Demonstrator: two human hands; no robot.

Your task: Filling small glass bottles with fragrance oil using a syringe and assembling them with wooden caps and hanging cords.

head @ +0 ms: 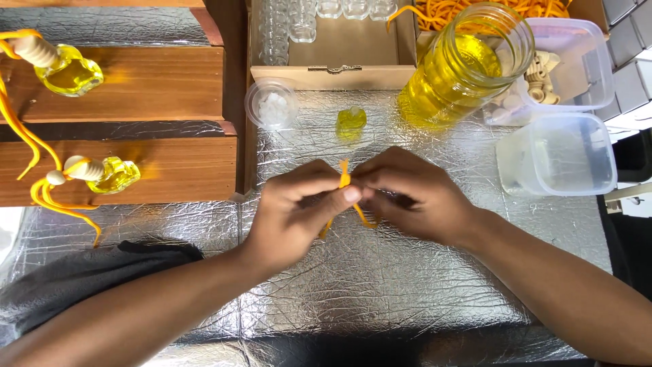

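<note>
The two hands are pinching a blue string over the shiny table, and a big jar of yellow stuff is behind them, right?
Not quite. The string is orange, not blue, as the head view shows. Both hands, left and right, do pinch it over the shiny table, with the jar behind.

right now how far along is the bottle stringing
Done: two filled bottles with corded wooden caps lie on the shelves. In hand: both hands, left and right, pinch an orange cord. Left: one small filled bottle stands capless on the foil, and empty bottles wait in the box.
</note>
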